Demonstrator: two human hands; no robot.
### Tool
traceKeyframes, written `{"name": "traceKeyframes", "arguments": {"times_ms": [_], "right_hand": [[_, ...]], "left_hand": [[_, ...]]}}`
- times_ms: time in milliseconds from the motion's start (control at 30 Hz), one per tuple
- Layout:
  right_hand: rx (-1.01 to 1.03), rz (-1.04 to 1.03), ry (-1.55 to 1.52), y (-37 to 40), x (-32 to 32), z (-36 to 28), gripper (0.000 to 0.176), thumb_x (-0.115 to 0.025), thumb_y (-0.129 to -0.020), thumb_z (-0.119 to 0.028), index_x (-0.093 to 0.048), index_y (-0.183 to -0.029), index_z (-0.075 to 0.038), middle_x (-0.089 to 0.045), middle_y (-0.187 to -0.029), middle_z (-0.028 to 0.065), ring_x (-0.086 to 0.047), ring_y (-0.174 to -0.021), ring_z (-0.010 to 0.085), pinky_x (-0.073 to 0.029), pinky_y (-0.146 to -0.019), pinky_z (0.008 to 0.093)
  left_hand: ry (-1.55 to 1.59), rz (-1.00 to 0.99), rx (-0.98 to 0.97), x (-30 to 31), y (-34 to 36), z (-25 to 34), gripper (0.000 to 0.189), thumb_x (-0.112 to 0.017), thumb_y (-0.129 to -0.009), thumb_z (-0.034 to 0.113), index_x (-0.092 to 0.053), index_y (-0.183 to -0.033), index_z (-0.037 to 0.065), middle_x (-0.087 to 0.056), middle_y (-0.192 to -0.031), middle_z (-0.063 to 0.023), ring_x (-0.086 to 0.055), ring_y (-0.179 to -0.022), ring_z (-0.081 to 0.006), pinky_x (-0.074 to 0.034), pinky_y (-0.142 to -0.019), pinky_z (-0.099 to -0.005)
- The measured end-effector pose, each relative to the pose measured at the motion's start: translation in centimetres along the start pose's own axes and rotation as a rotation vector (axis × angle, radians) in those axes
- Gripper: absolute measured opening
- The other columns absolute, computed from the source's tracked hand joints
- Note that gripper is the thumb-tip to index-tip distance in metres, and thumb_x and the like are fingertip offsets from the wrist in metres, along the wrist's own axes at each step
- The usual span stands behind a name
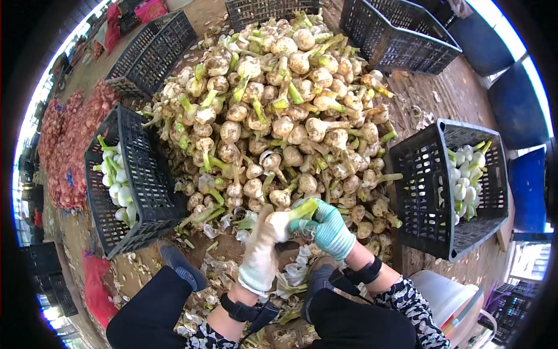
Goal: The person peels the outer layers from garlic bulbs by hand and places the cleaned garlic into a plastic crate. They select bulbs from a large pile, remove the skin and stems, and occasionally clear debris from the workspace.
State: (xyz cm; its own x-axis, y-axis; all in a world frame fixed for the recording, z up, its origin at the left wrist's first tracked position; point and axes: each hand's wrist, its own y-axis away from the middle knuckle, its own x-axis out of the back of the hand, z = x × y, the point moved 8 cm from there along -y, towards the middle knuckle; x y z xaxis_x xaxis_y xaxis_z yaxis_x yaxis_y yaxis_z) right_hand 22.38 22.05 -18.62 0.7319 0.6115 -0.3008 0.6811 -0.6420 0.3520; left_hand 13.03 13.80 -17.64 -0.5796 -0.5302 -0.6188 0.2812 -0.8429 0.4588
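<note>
A peeled white garlic bulb [281,225] with a thick green stem [304,210] is held between my two hands, above the front edge of a heap. My left hand [260,253], in a pale glove, is closed around the bulb's left side. My right hand [329,230], in a teal glove, has its fingers bent against the bulb and the base of the stem. Something dark shows under the right fingers, too small to make out. Just beyond, the large heap of soil-stained garlic [273,110] rises, stems pointing every way.
Black crates with clean white garlic stand at left [152,174] and right [419,186]. More black crates [401,41] ring the heap's back. Red net sacks [72,145] lie far left. Peeled skins [221,273] litter the floor between my feet. A white bucket [444,294] stands right.
</note>
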Motion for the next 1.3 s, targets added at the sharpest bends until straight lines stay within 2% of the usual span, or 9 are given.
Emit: {"name": "traceKeyframes", "arguments": {"times_ms": [200,233,533,633,800,933,1033,1167,1300], "right_hand": [[0.501,-0.008,0.468,1.6,-1.4,-5.3,0.020,-0.065,-0.075,0.005,-0.060,-0.093,-0.001,-0.060,-0.085,-0.0022,-0.054,-0.070,0.0074,-0.045,-0.065,0.0192],[-0.025,-0.071,0.055,1.3,-0.1,-1.7,0.018,-0.062,-0.077,0.003,-0.061,-0.095,0.000,-0.063,-0.087,0.0014,-0.056,-0.074,0.0090,-0.046,-0.069,0.0212],[0.309,-0.217,0.101,1.7,-2.4,-2.4,0.022,-0.056,-0.083,0.006,-0.061,-0.102,-0.004,-0.065,-0.084,0.0023,-0.062,-0.072,0.0112,-0.050,-0.063,0.0226],[-0.019,0.235,-0.314,-1.5,5.1,1.9,0.008,-0.063,-0.083,-0.006,-0.062,-0.091,-0.005,-0.066,-0.087,0.0052,-0.064,-0.075,0.0155,-0.054,-0.066,0.0270],[-0.046,-0.361,1.293,-0.6,2.7,7.9,0.048,-0.062,-0.078,0.004,-0.051,-0.124,-0.004,-0.063,-0.106,0.0055,-0.060,-0.089,0.0134,-0.051,-0.074,0.0255],[-0.190,-0.213,-0.121,-0.4,0.6,2.2,0.059,-0.071,-0.077,-0.004,-0.042,-0.129,0.000,-0.057,-0.116,0.0111,-0.059,-0.096,0.0143,-0.050,-0.078,0.0258],[-0.233,-0.075,-0.036,0.4,-1.8,0.3,0.032,-0.073,-0.077,-0.006,-0.052,-0.100,-0.002,-0.058,-0.089,0.0029,-0.053,-0.076,0.0084,-0.048,-0.065,0.0240],[0.595,-0.059,0.468,1.8,-4.5,-4.1,0.020,-0.071,-0.075,0.000,-0.057,-0.088,-0.002,-0.061,-0.079,0.0013,-0.055,-0.061,0.0101,-0.046,-0.055,0.0218],[0.071,0.276,0.392,-2.3,4.3,0.3,0.009,-0.065,-0.080,0.002,-0.058,-0.085,0.001,-0.064,-0.076,0.0043,-0.058,-0.067,0.0106,-0.050,-0.058,0.0268]], "left_hand": [[-0.224,-0.106,-0.003,-0.4,1.0,2.4,0.050,-0.060,-0.081,0.001,-0.043,-0.128,-0.005,-0.058,-0.110,-0.0134,-0.059,-0.094,-0.0211,-0.053,-0.081,-0.0351],[-0.110,-0.191,0.137,-0.1,0.9,1.4,0.049,-0.061,-0.082,0.002,-0.043,-0.127,-0.005,-0.059,-0.111,-0.0153,-0.062,-0.092,-0.0244,-0.053,-0.081,-0.0343],[-0.705,-0.155,-0.201,2.3,-0.2,1.9,0.073,-0.077,-0.072,0.036,-0.045,-0.127,0.000,-0.061,-0.104,-0.0075,-0.061,-0.089,-0.0174,-0.052,-0.077,-0.0291],[-0.497,-0.241,-0.078,1.2,1.0,1.6,0.076,-0.080,-0.067,0.033,-0.045,-0.126,0.001,-0.061,-0.103,-0.0073,-0.061,-0.085,-0.0157,-0.052,-0.073,-0.0270],[-0.200,-0.233,0.080,0.8,1.0,1.4,0.072,-0.074,-0.071,0.008,-0.039,-0.133,0.000,-0.057,-0.112,-0.0120,-0.060,-0.092,-0.0190,-0.053,-0.073,-0.0301],[-0.539,-0.243,-0.067,3.2,-0.3,1.8,0.070,-0.068,-0.072,0.005,-0.037,-0.134,-0.002,-0.051,-0.124,-0.0115,-0.057,-0.101,-0.0208,-0.046,-0.090,-0.0323],[-0.314,-0.207,-0.090,0.9,0.2,2.0,0.058,-0.062,-0.076,0.002,-0.043,-0.131,0.000,-0.054,-0.121,-0.0087,-0.053,-0.107,-0.0194,-0.041,-0.097,-0.0329],[0.120,0.055,-0.066,0.8,0.3,1.9,0.042,-0.063,-0.081,0.020,-0.052,-0.116,0.000,-0.058,-0.110,-0.0111,-0.057,-0.101,-0.0230,-0.045,-0.092,-0.0359],[0.333,0.045,-0.088,3.6,-0.4,1.1,0.028,-0.062,-0.080,0.020,-0.060,-0.100,0.001,-0.063,-0.100,-0.0109,-0.061,-0.092,-0.0258,-0.049,-0.088,-0.0383]]}}
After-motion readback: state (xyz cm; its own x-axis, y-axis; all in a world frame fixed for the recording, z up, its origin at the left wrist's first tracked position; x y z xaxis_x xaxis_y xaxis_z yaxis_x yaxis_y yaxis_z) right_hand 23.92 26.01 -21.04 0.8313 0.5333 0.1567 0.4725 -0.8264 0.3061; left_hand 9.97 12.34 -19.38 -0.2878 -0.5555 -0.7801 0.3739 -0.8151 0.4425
